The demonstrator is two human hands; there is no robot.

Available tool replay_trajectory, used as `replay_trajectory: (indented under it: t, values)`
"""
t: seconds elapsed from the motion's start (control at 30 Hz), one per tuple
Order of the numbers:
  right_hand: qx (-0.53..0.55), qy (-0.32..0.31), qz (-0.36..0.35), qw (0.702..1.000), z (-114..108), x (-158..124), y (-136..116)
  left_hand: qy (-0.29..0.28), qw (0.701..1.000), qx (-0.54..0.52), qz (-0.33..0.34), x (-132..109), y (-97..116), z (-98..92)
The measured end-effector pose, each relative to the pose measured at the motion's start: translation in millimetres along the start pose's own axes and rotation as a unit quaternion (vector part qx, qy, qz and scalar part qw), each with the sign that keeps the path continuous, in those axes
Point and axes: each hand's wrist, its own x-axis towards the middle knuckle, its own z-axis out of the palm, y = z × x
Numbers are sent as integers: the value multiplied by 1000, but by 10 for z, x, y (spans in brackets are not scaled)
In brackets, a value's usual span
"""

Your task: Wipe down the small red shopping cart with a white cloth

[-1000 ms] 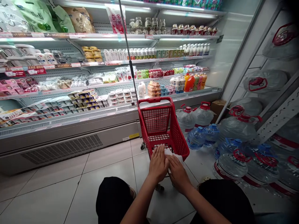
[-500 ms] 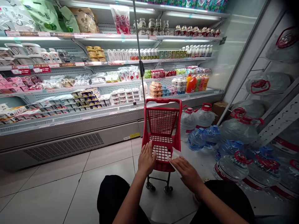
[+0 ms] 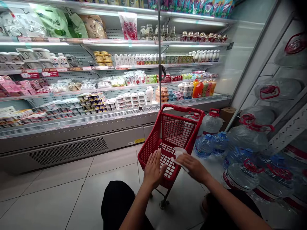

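Observation:
A small red plastic shopping cart (image 3: 179, 110) stands before me on its wheels, turned at an angle, its basket toward my hands. My left hand (image 3: 153, 169) lies at the near left of the basket with fingers stretched out and nothing in it; whether it touches the cart I cannot tell. In my right hand (image 3: 193, 166) is a thin white tissue (image 3: 179, 152), pinched between thumb and fingers. That hand is at the near right side of the basket, and the tissue's edges hang out past the fingers.
A refrigerated display case (image 3: 79, 131) full of dairy goods runs along the back, with a glass door's vertical edge (image 3: 159, 86) behind the cart. Large water jugs (image 3: 242, 172) and blue-capped bottles (image 3: 205, 145) crowd the right. Pale floor tiles (image 3: 103, 172) spread at left.
The cart has swivelled, its handle end going right and its basket now showing its left side. My left hand has shifted slightly right; the right hand with the tissue has risen a little.

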Motion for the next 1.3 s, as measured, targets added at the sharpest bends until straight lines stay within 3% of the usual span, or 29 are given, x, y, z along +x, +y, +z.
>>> replay_trajectory:
  t: [0.1,0.2,0.33,0.43,0.57,0.73,0.87,0.97,1.17,1.3]
  values:
    - [-10,19,55,998,8,80,138,-26,999,-7,-35,89,-142,-43]
    - [-20,34,83,996,136,186,-75,-46,994,-16,-95,186,-148,-44]
    - [-16,17,78,997,351,342,-599,-35,996,-41,-67,188,153,50]
    - [-16,6,53,998,410,407,-775,16,999,-25,-42,85,342,95]
    - [-56,-7,38,998,257,296,-489,35,999,9,-39,-30,225,12]
    - [-161,8,85,983,-222,-113,151,6,998,8,-55,-24,-139,-154]
    - [-223,26,137,965,-471,-318,268,3,997,23,-77,37,-269,-163]
    - [-221,41,151,963,-357,-237,68,18,995,51,-82,94,-168,-84]
    - [-166,45,98,980,197,211,-568,34,998,58,4,182,273,74]
    - [-149,25,48,987,191,222,-576,32,997,63,-7,176,315,29]
